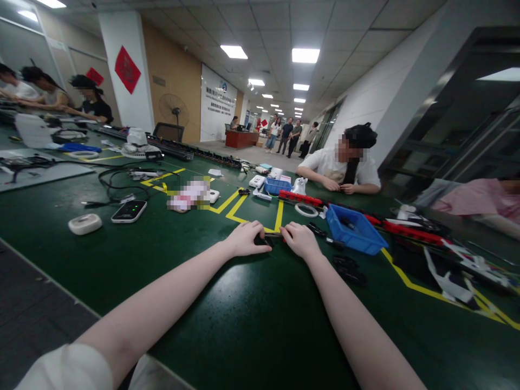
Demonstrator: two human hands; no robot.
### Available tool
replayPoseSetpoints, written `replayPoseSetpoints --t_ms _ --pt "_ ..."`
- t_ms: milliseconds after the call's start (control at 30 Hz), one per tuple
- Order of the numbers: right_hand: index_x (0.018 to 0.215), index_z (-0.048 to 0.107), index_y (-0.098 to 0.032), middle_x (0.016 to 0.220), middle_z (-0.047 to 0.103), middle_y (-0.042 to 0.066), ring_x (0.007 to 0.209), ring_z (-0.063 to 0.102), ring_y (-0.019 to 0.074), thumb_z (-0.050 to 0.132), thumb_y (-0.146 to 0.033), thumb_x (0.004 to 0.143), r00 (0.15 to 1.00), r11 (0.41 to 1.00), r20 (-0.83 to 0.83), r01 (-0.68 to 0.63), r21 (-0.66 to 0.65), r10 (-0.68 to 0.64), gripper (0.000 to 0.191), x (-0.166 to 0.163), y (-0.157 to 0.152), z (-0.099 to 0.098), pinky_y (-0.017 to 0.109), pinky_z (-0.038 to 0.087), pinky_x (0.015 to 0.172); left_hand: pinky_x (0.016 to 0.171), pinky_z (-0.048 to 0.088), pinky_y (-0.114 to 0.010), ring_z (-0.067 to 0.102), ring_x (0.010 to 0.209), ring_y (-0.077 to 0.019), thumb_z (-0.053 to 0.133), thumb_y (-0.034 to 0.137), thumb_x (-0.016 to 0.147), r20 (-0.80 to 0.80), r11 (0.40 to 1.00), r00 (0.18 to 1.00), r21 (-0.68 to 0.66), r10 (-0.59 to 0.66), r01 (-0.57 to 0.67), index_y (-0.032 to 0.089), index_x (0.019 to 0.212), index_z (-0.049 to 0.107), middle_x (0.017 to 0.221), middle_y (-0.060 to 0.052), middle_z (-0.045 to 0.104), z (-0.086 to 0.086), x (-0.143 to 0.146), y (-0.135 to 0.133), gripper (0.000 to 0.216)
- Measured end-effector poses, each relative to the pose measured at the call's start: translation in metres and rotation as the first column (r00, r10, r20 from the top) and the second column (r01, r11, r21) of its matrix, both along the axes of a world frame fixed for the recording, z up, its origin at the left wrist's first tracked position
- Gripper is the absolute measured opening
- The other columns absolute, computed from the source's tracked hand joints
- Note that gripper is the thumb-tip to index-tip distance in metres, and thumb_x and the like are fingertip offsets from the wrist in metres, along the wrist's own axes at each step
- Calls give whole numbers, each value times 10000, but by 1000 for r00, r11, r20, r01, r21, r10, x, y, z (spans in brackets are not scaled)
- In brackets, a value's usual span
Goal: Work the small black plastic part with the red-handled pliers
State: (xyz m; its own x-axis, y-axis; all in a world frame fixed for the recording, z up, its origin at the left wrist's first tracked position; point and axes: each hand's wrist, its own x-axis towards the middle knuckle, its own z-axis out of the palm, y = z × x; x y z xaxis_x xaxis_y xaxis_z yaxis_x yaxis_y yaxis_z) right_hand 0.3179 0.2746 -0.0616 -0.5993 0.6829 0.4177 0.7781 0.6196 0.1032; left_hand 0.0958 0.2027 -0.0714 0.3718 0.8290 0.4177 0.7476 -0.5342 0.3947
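Both my arms reach forward over a dark green table [227,319]. My left hand [246,238] is curled, with its fingers pinched on a small black part [264,240] that rests on the table. My right hand [299,239] is curled too and meets the left one at the same small dark piece; what lies inside its fingers is hidden. The hands sit just in front of a yellow tape line [244,208]. A blue bin [352,228] stands right of my right hand, with loose black parts [349,269] beside my right forearm.
A phone [129,211] and a white oval case [85,223] lie at left, with cables [122,184] behind. A seated person [345,168] works across the table by a second blue bin [277,186]. Red and black strips [406,230] run right. More people sit far left.
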Motion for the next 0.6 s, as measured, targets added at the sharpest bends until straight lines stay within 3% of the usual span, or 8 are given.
replayPoseSetpoints --t_ms 100,333,600 --pt "775 650 -192 840 661 51 810 597 160 367 -382 1009 1000 1000 -6 0 5 0 413 0 1 -1 286 341 712 991 424 -448 612 975 -245 685 528 800 4 999 1000 20 25 -25 196 854 548 985 -35 618 -1 1 0 364" --pt "776 634 -191 839 650 58 797 588 165 328 -374 1018 997 998 -69 46 42 -43 430 2 1 -2 296 322 685 865 492 -368 617 935 -233 714 431 792 122 1000 992 -11 -24 26 186 857 580 965 -55 633 -7 0 4 287" --pt "819 643 -183 862 659 62 820 587 166 336 -350 1014 999 998 -54 -5 70 9 400 2 0 -1 294 330 716 1000 467 -389 621 1072 -234 845 331 676 359 988 927 -60 -110 140 160 828 659 1102 -105 640 -17 -7 16 295"
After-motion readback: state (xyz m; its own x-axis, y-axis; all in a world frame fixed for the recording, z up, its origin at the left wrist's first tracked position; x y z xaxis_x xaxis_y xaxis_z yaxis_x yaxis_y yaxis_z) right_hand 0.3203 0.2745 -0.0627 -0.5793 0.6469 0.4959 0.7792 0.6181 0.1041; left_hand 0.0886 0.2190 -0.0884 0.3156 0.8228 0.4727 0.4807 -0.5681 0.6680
